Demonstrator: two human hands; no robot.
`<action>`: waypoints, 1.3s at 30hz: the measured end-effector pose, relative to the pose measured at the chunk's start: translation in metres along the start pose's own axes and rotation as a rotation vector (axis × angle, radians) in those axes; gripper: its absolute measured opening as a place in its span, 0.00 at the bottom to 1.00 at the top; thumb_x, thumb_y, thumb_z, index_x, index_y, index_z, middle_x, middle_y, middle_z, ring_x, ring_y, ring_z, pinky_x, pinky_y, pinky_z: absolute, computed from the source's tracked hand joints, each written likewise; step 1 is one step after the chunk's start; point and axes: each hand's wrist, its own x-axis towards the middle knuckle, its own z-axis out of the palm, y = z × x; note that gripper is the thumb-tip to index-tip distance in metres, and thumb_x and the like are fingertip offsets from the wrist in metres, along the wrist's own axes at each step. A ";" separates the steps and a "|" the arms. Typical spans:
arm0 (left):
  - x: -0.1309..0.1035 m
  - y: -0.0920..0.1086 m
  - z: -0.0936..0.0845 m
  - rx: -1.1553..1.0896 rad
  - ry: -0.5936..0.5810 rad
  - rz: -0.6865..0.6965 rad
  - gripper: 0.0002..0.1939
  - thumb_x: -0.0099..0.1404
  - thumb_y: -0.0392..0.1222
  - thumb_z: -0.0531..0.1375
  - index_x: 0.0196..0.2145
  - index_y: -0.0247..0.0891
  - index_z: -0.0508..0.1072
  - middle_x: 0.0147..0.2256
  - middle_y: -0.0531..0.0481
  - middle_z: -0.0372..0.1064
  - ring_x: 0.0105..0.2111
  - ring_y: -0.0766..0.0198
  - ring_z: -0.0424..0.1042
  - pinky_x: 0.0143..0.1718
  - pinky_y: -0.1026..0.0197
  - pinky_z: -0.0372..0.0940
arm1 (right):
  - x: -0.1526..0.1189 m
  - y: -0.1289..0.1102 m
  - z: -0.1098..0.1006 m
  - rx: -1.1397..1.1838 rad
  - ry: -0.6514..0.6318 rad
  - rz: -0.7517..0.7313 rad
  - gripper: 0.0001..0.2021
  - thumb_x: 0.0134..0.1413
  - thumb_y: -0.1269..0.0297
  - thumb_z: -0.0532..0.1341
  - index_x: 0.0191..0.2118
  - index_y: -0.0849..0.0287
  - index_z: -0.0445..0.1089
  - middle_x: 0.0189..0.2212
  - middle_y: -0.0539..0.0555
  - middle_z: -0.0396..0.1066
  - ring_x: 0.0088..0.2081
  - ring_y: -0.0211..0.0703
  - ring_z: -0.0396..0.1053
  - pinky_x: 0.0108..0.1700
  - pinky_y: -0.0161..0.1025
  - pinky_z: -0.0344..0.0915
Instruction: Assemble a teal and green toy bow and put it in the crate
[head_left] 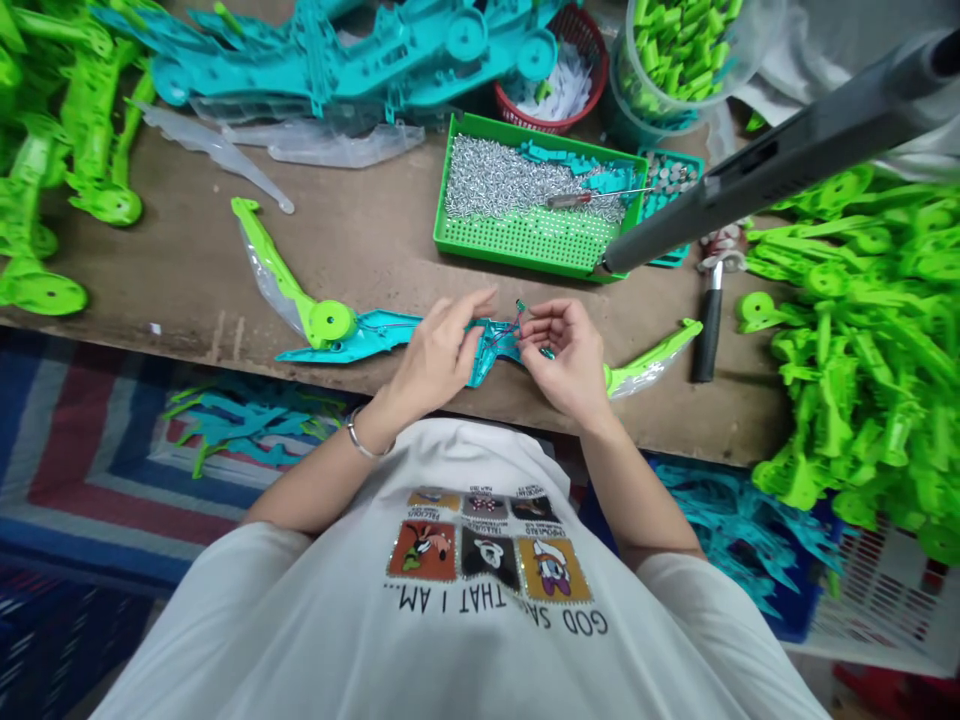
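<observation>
A teal plastic toy-bow shell (382,330) lies across the table's front edge, with a lime-green curved limb at each end: the left limb (281,270) and the right limb (656,360). My left hand (439,350) rests over the shell's middle, fingers stretched out and thumb apart. Thin red and dark wires (504,335) run out of the shell's centre to a small green circuit board (520,305) standing up between my hands. My right hand (566,350) has its fingers curled, fingertips pinched at the wires. Another small green piece (547,353) shows beneath its fingers.
Behind my hands, a green tray (525,262) holds many screws and a screwdriver (570,200). A grey pole-like tool (750,165) slants in from the upper right. A black-handled hammer (706,335) lies at right. Lime-green parts (862,330) pile up there; teal shells (315,60) lie behind.
</observation>
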 end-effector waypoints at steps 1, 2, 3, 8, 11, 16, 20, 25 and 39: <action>0.005 -0.002 0.002 0.015 -0.055 -0.003 0.23 0.72 0.32 0.52 0.63 0.36 0.64 0.51 0.44 0.78 0.52 0.58 0.74 0.56 0.53 0.68 | 0.001 0.000 -0.001 -0.022 0.002 -0.013 0.17 0.46 0.69 0.63 0.43 0.54 0.62 0.31 0.47 0.74 0.31 0.38 0.74 0.35 0.38 0.72; 0.009 -0.003 0.004 0.022 -0.105 -0.002 0.25 0.71 0.32 0.51 0.64 0.36 0.63 0.52 0.44 0.77 0.53 0.57 0.73 0.57 0.51 0.67 | 0.001 0.000 -0.002 -0.050 0.005 -0.031 0.16 0.47 0.69 0.63 0.44 0.53 0.62 0.31 0.47 0.74 0.31 0.39 0.75 0.34 0.38 0.72; 0.013 -0.004 0.007 0.019 -0.144 -0.001 0.25 0.71 0.31 0.50 0.65 0.36 0.62 0.52 0.44 0.77 0.53 0.56 0.73 0.57 0.50 0.66 | 0.001 -0.001 -0.003 -0.083 0.005 -0.055 0.16 0.48 0.68 0.63 0.44 0.53 0.62 0.31 0.47 0.75 0.32 0.39 0.76 0.35 0.38 0.72; 0.019 -0.009 0.013 -0.105 -0.169 -0.011 0.25 0.70 0.31 0.51 0.63 0.35 0.62 0.44 0.46 0.79 0.49 0.59 0.76 0.54 0.54 0.67 | 0.001 0.000 -0.007 -0.295 0.003 -0.207 0.13 0.52 0.71 0.61 0.44 0.53 0.63 0.34 0.49 0.77 0.37 0.43 0.79 0.41 0.42 0.73; 0.016 -0.010 0.011 -0.198 -0.121 -0.044 0.24 0.69 0.32 0.55 0.63 0.37 0.63 0.41 0.50 0.80 0.43 0.64 0.78 0.49 0.60 0.69 | 0.003 0.005 -0.006 -0.419 0.051 -0.294 0.11 0.54 0.72 0.60 0.43 0.54 0.65 0.35 0.50 0.79 0.37 0.44 0.79 0.43 0.44 0.71; 0.010 -0.011 0.014 -0.167 -0.033 -0.049 0.23 0.68 0.36 0.61 0.60 0.38 0.66 0.38 0.54 0.80 0.40 0.65 0.79 0.50 0.60 0.70 | 0.012 0.014 -0.005 -0.604 0.082 -0.373 0.01 0.59 0.67 0.64 0.37 0.55 0.72 0.33 0.52 0.80 0.37 0.46 0.75 0.43 0.45 0.66; 0.009 -0.012 0.017 -0.062 0.029 -0.028 0.26 0.69 0.38 0.63 0.63 0.38 0.63 0.40 0.50 0.80 0.43 0.61 0.79 0.51 0.57 0.69 | 0.018 0.016 -0.005 -0.710 0.075 -0.403 0.07 0.61 0.59 0.66 0.34 0.54 0.76 0.31 0.51 0.80 0.35 0.48 0.72 0.42 0.45 0.61; 0.010 -0.013 0.017 0.037 -0.015 0.003 0.31 0.72 0.41 0.60 0.68 0.39 0.57 0.45 0.46 0.80 0.49 0.57 0.78 0.57 0.52 0.63 | 0.022 0.015 -0.006 -0.777 0.070 -0.388 0.11 0.61 0.53 0.66 0.33 0.54 0.77 0.29 0.52 0.78 0.35 0.48 0.70 0.42 0.45 0.57; 0.008 -0.010 0.024 0.090 -0.020 -0.025 0.35 0.74 0.48 0.56 0.72 0.41 0.48 0.41 0.48 0.81 0.47 0.56 0.78 0.71 0.39 0.45 | 0.019 0.021 -0.010 -0.790 0.031 -0.498 0.13 0.65 0.52 0.61 0.32 0.54 0.73 0.24 0.51 0.73 0.31 0.45 0.67 0.38 0.44 0.54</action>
